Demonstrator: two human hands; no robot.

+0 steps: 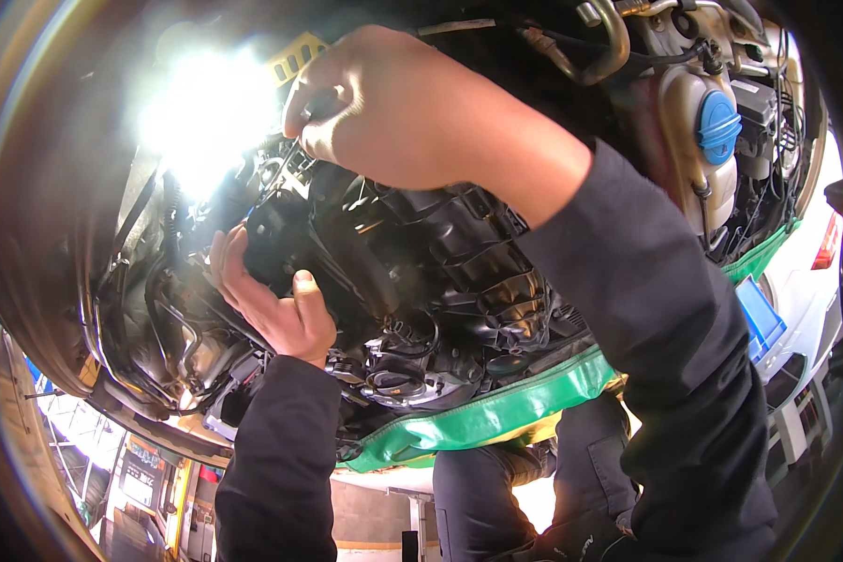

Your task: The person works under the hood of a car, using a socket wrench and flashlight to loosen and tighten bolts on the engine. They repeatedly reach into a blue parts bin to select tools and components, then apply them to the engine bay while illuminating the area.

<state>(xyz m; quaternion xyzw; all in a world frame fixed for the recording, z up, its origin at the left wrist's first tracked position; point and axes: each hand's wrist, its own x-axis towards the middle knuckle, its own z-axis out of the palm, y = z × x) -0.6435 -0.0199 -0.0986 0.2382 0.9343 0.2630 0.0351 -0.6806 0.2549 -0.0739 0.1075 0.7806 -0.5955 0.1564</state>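
My right hand (393,108) reaches into the engine bay from the right, closed round the dark handle (321,102) of what looks like a screwdriver. A thin shaft (270,187) slants down and left from below that fist, toward something small and blue by my left fingertips. Lower down, my left hand (276,304) is open, with fingers stretched upward and the thumb apart. Its fingertips are close to the shaft's lower end; glare hides whether they touch it. Black engine parts (468,244) and hoses lie behind both hands.
A glaring lamp (201,117) washes out the upper left, beside a yellow slotted piece (298,58). At right stands a pale coolant tank with a blue cap (718,126). A green protective cover (496,403) drapes the car's near edge. Metal pipes (609,42) run along the top.
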